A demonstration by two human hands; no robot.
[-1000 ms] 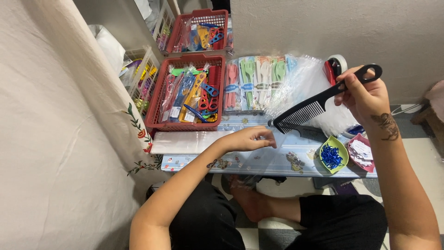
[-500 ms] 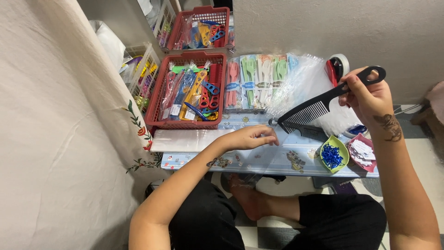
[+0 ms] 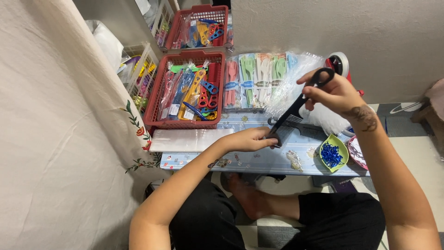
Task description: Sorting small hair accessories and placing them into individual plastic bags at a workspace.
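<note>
Head view: at far left a cream curtain (image 3: 51,139) hangs beside a red basket (image 3: 152,115) of coloured combs, with a second basket (image 3: 178,28) farther back. Near the first lies a clear plastic sheet (image 3: 189,139) on the surface (image 3: 273,162). The left hand (image 3: 252,139) rests on the surface, its grip pinching the toothed end of a black comb (image 3: 291,118). Behind it lie packs of cutlery (image 3: 254,78). The comb slants up to the right, where the right hand (image 3: 335,95) has its grip closed on the handle. At near right sits a green dish (image 3: 344,153) of blue beads (image 3: 329,154).
</note>
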